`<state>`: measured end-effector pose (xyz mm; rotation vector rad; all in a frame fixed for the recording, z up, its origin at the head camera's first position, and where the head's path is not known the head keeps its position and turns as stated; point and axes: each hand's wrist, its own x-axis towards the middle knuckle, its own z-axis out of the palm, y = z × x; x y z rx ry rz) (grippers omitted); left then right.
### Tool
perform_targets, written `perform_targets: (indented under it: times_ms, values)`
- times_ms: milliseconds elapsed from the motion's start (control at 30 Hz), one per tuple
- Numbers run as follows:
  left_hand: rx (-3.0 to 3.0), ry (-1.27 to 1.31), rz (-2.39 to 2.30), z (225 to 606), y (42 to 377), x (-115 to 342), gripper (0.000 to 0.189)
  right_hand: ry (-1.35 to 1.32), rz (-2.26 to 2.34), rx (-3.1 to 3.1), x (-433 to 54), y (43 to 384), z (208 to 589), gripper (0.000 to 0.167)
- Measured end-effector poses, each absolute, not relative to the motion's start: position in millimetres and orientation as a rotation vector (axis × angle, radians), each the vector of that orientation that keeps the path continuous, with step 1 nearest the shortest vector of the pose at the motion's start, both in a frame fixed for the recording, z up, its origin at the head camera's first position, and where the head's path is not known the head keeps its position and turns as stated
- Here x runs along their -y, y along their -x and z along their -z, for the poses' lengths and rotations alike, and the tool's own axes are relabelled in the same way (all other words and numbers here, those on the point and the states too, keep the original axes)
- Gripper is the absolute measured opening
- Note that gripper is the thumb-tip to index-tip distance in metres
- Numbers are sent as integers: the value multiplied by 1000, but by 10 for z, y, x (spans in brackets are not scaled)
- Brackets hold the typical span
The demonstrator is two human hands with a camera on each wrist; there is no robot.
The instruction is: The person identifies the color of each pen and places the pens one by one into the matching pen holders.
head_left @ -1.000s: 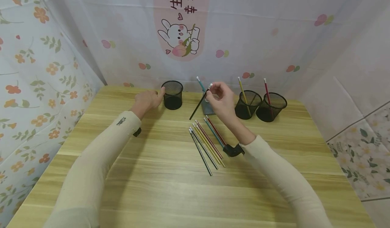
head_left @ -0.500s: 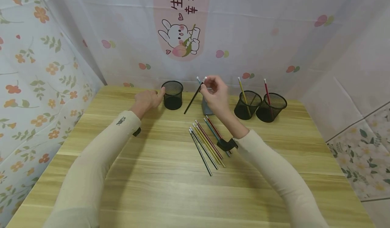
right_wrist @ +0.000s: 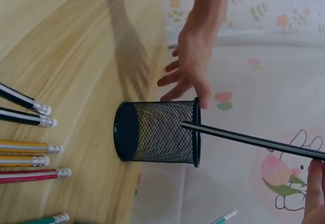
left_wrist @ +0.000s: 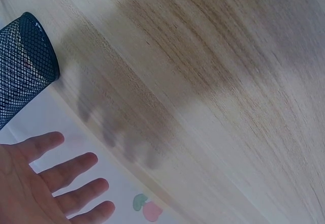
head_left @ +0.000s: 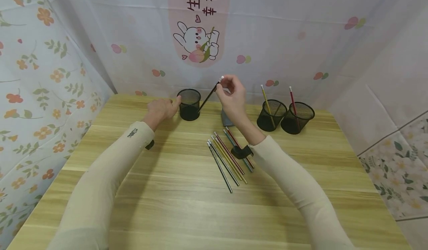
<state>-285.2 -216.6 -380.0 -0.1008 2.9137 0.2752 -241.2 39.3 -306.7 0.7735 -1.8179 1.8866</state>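
My right hand [head_left: 233, 96] pinches a black pencil [head_left: 210, 95] near its white eraser end. The pencil slants down to the left, and its lower end overlaps the side of a black mesh pencil cup [head_left: 189, 104] in the head view. In the right wrist view, that end of the pencil lies across the cup [right_wrist: 162, 132] just below the rim. My left hand [head_left: 162, 110] is at the cup's left side, thumb at the rim. Its other fingers [left_wrist: 71, 170] are spread and extended, as the left wrist view shows.
Several black, yellow, red and teal pencils [head_left: 229, 159] lie in a row mid-table. Two mesh cups on the right, one with a yellow pencil [head_left: 266, 100], one with a red pencil [head_left: 293, 100]. A greyish cup [head_left: 227, 118] is partly hidden behind my right hand. A curtain [head_left: 133, 31] hangs behind.
My right hand has moved left and up with the black pencil, bringing the pencil's lower end over to the left cup. The left hand has stayed at that cup.
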Motion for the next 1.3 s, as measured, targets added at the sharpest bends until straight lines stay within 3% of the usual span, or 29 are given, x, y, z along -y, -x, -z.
perform_targets:
  times_ms: [900, 1133, 1300]
  values:
    - [-2910, 99, -256, 3816, 2855, 2172, 98, -729, -1931, 1758, -139, 2589, 3002, 12]
    - [-2911, 98, -259, 3812, 2848, 2162, 97, -686, -1914, 1811, -97, 2953, 3313, 12]
    - [-2911, 102, -269, 3806, 2844, 2153, 98, -673, -1867, 1924, -44, 2992, 3408, 14]
